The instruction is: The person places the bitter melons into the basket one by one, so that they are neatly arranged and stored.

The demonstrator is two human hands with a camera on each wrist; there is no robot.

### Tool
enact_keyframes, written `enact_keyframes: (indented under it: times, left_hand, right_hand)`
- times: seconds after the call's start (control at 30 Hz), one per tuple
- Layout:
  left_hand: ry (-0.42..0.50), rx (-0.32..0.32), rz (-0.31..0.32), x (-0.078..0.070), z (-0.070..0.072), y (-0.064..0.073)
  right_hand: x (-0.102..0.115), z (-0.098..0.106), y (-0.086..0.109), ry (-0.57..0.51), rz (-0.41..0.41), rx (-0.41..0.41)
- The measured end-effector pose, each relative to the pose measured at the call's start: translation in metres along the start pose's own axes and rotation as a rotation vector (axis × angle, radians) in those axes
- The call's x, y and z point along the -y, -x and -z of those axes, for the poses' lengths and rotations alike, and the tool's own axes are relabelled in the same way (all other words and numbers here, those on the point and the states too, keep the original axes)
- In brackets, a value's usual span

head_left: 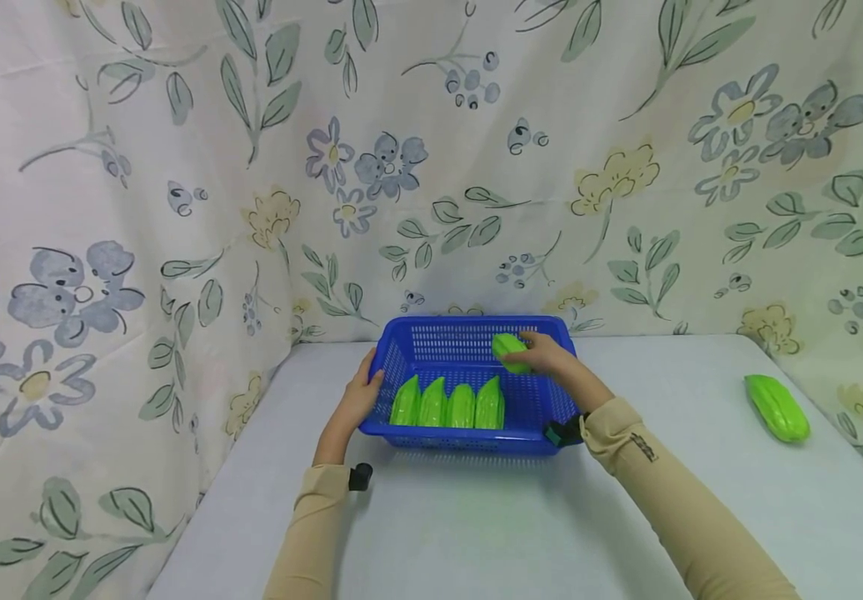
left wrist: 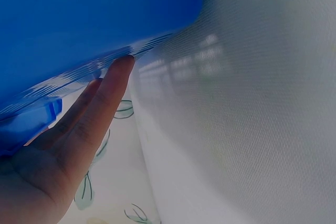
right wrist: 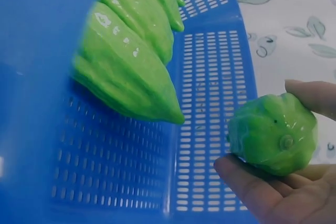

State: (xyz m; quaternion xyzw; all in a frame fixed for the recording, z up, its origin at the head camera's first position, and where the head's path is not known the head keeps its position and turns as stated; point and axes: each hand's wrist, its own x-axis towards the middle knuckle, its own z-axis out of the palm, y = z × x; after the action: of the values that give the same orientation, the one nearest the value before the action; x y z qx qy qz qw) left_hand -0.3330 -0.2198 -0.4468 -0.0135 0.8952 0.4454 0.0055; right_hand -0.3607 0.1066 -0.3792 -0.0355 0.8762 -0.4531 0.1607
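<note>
A blue plastic basket with slotted walls stands on the white table, a row of several bright green bitter melons lying along its near side. At its left end my left hand grips the wall, thumb over the rim and fingers outside; the left wrist view shows those fingers stretched against the basket's underside. My right hand holds another bitter melon over the right rear part of the basket. Its round stem end faces the right wrist camera, with thumb and fingers on opposite sides.
One more bitter melon lies on the table far to the right, near that side's edge. A floral cloth hangs close behind the basket and along both sides of the table.
</note>
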Motion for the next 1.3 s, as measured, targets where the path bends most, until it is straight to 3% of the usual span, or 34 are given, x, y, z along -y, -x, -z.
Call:
enact_keyframes:
  times: [0.5,0.77,1.3]
  left_hand:
    - [-0.006,-0.004,-0.006,0.002,0.001,-0.002]
    - [-0.017,0.0,-0.011,0.002,-0.001,-0.002]
    - [-0.002,0.008,0.001,0.002,0.0,-0.001]
  right_hand:
    - [-0.01,-0.005,0.011,0.02,-0.019,0.05]
    - [-0.011,-0.006,0.023,-0.087,-0.053,0.12]
    - [-0.016,-0.005,0.032,-0.077,-0.072,0.158]
